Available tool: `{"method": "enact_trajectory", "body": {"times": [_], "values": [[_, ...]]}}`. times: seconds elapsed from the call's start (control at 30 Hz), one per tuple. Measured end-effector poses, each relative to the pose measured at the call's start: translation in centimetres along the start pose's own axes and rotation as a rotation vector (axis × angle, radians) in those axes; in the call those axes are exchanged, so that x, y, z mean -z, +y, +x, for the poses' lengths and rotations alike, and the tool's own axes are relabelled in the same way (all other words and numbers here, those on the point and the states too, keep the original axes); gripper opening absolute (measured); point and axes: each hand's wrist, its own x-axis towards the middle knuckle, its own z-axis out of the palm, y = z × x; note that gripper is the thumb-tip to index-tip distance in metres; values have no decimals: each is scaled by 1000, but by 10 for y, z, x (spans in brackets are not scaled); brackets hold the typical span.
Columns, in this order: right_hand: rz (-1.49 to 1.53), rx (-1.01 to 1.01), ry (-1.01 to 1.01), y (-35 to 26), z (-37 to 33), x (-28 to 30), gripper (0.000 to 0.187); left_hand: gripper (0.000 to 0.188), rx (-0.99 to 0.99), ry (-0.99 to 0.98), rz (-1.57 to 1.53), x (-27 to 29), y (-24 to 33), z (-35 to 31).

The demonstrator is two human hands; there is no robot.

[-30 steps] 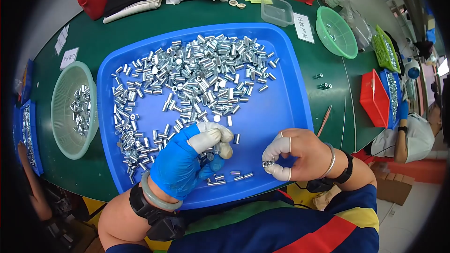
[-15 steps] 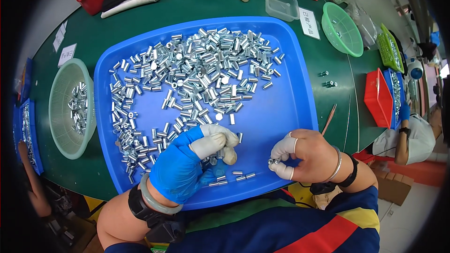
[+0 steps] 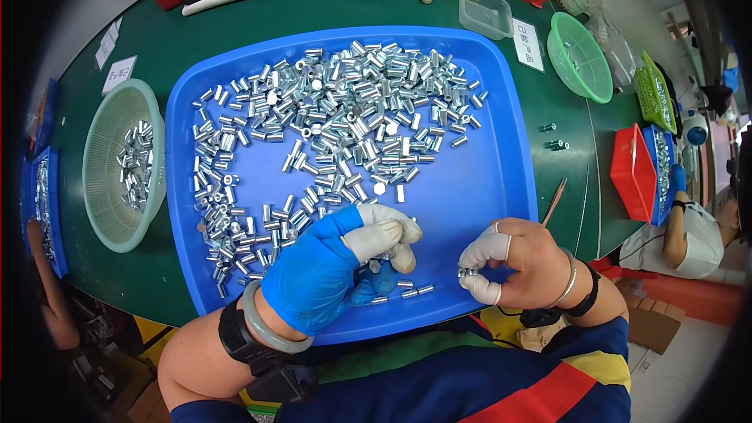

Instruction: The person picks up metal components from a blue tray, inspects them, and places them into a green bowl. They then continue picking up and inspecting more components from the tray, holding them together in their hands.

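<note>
My left hand point(image 3: 333, 262), in a blue glove with white finger covers, is curled over the front of a blue tray point(image 3: 462, 188). Short silver metal tubes point(image 3: 381, 257) show between its bent fingers. At the tray's front right, my right hand point(image 3: 521, 262) is bare apart from white covers on the thumb and index finger. Their tips pinch a couple of small metal tubes point(image 3: 467, 272), ends facing the left hand. A large heap of metal tubes point(image 3: 345, 102) fills the tray's back and left. A few loose tubes point(image 3: 415, 292) lie between my hands near the front wall.
A pale green basket point(image 3: 92, 164) with tubes stands left of the tray. To the right are several loose tubes point(image 3: 557, 145), tweezers point(image 3: 555, 200), a green basket point(image 3: 558, 55) and a red bin point(image 3: 631, 172). A clear container point(image 3: 486, 12) sits behind. Another person point(image 3: 689, 239) is at far right.
The whole view has shifted slightly, so the tray appears farther right. My left hand has moved a little right over the loose front tubes. My right hand keeps its pinch.
</note>
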Motion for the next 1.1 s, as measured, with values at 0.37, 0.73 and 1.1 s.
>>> {"method": "enact_trajectory", "body": {"times": [0.37,0.73,1.1], "values": [[55,176,73,-38,51,15,24,25,61,-154,-52,3,-8,4],[-631,61,3,17,71,16,20,20,-231,-7,-173,11,4,1],[-508,78,-140,12,65,8,13,20,-274,4,-162,16,1,6]]}}
